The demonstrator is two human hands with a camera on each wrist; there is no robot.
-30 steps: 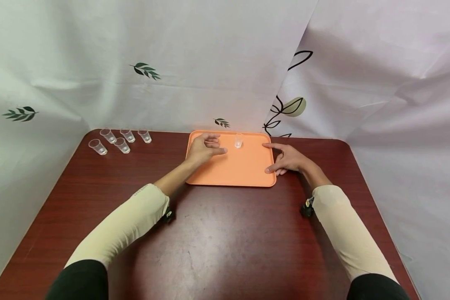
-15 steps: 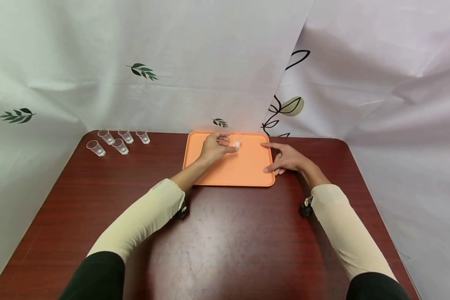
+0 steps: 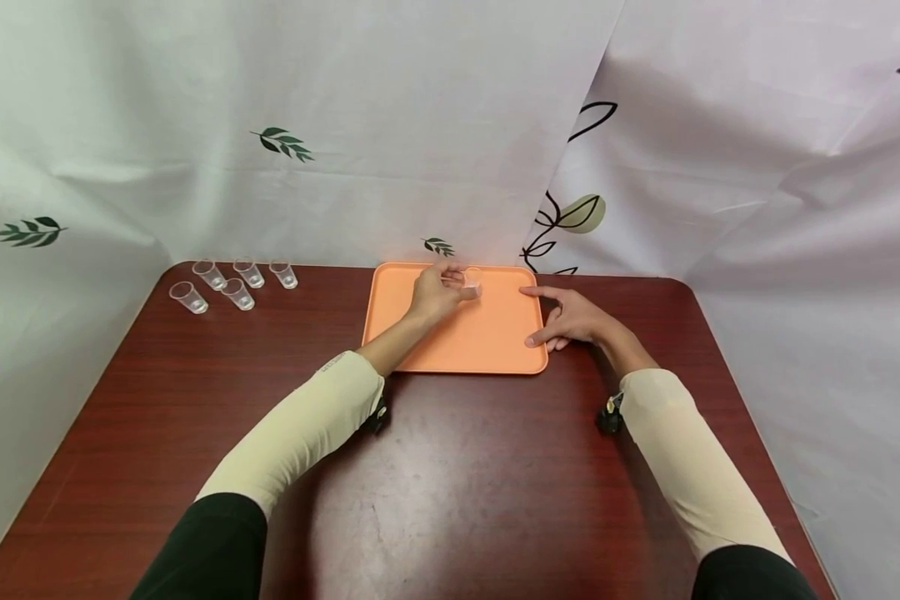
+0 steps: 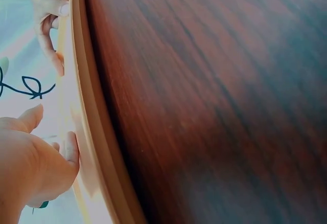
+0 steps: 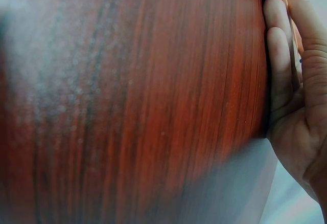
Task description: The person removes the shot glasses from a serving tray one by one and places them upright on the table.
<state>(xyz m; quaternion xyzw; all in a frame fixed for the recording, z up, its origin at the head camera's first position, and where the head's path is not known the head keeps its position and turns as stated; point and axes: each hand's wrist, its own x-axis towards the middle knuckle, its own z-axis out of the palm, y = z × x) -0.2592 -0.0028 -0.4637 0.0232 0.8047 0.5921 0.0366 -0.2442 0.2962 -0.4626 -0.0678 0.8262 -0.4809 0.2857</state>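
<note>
An orange tray (image 3: pixel 487 342) lies at the table's far edge. On its far part stands a small clear plastic cup (image 3: pixel 472 275). My left hand (image 3: pixel 432 298) reaches over the tray from the left, its thumb across the cup's near side and its fingers on the far left side, pinching it. In the left wrist view the left hand (image 4: pixel 36 162) hovers by the tray's rim (image 4: pixel 89 81); the cup cannot be made out there. My right hand (image 3: pixel 573 317) holds the tray's right edge, thumb and index finger on top; in the right wrist view its other fingers (image 5: pixel 278 55) curl beside the rim.
Several more clear plastic cups (image 3: pixel 236 293) stand at the table's far left corner. The dark red wooden table (image 3: pixel 450 483) runs back to a pale cloth (image 3: pixel 345 200) printed with leaves, hanging close behind the tray.
My left hand has moved right across the tray to the cup, and its thumb and fingers have drawn closer around it. The right hand stays at the tray's edge.
</note>
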